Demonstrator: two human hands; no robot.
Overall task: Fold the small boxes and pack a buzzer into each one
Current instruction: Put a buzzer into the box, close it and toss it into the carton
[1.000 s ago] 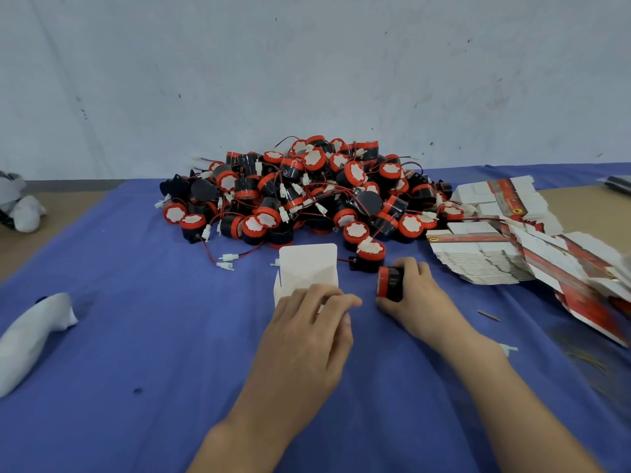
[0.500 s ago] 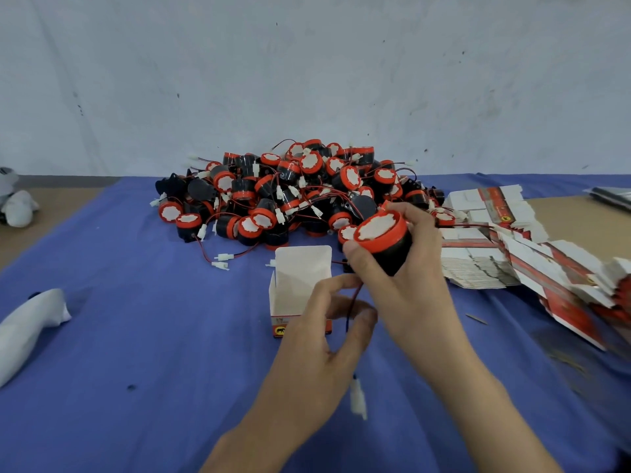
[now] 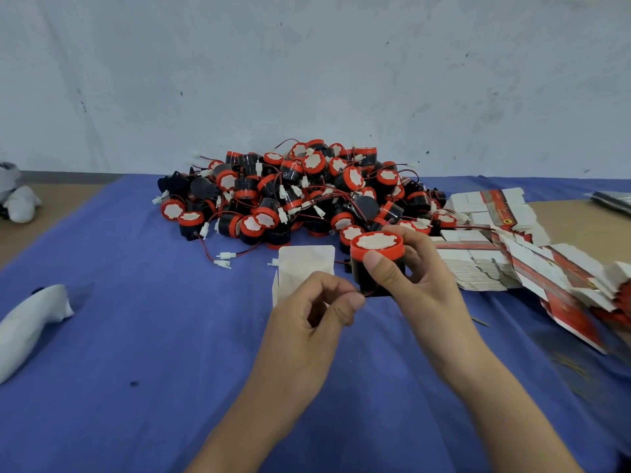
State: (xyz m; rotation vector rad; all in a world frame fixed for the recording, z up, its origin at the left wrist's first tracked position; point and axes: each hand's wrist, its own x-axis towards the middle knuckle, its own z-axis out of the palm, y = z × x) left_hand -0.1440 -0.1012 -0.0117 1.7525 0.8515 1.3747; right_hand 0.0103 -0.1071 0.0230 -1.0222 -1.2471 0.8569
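My right hand (image 3: 415,278) grips a black buzzer with a red cap (image 3: 375,249) above the blue cloth. My left hand (image 3: 312,315) pinches the buzzer's thin wire between thumb and forefinger, just under the buzzer. Behind my left hand stands a small folded white box (image 3: 305,264) with its top flap up; its lower part is hidden by my fingers. A big pile of red and black buzzers (image 3: 300,196) with wires lies at the back of the cloth.
Stacks of flat red and white box blanks (image 3: 488,264) spread along the right side. A white cloth bundle (image 3: 30,322) lies at the left edge, another (image 3: 20,203) at the far left. The blue cloth (image 3: 136,336) covers the table; the wall is close behind.
My right hand lifted a buzzer off the cloth and turned its cap upward. My left hand left the box and took hold of the wire, gathering it up close under the buzzer.
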